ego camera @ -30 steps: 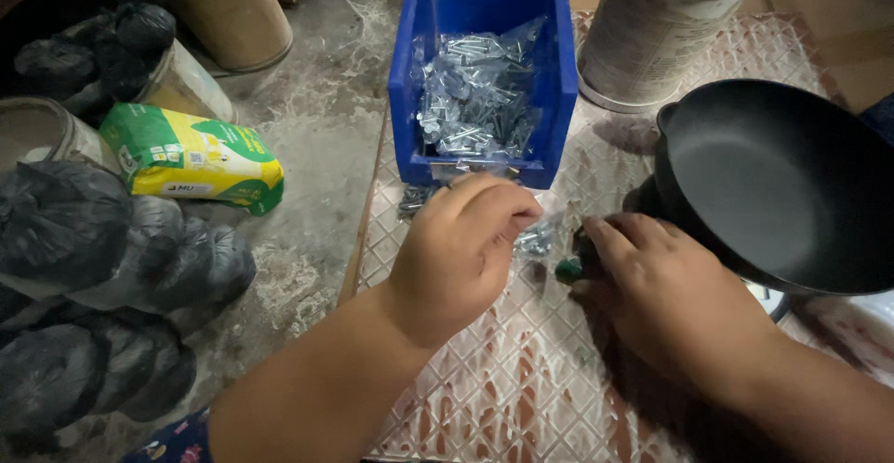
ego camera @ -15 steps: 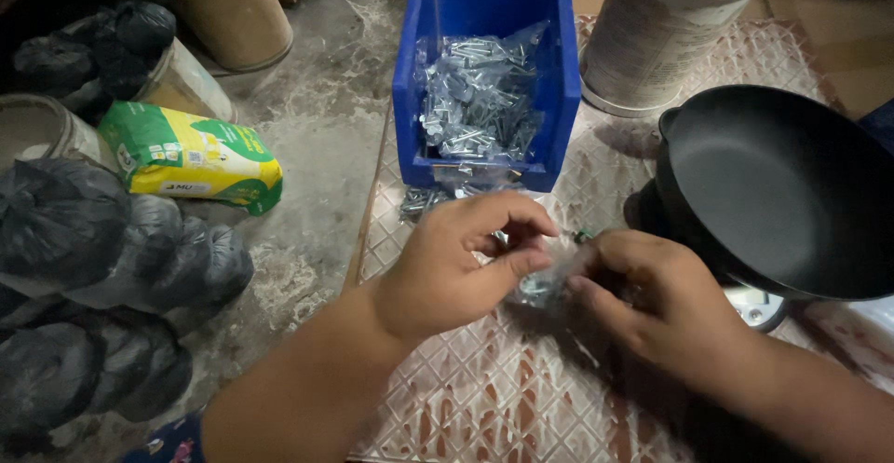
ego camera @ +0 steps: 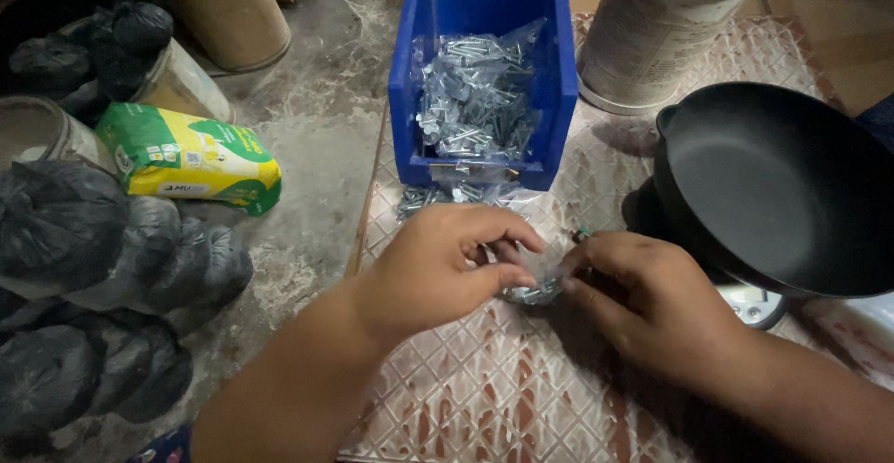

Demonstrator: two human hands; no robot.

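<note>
My left hand (ego camera: 447,263) and my right hand (ego camera: 643,300) meet over a patterned mat (ego camera: 521,398). Between their fingertips they pinch a small clear plastic bag of metal screws (ego camera: 535,281). A small green object (ego camera: 582,234) peeks out just above my right hand. Directly beyond the hands stands a blue plastic bin (ego camera: 480,72) with several clear bags of screws inside. More screw bags (ego camera: 447,197) lie on the mat in front of the bin.
A black pan (ego camera: 778,188) rests on a scale at the right. A white bucket (ego camera: 666,25) stands behind it. At the left lie a green and yellow packet (ego camera: 186,156), black plastic bags (ego camera: 93,267) and cans.
Both hands have drawn nearer to me and come together on the small screw bag. The green object, earlier by my right hand's fingers, now shows above that hand.
</note>
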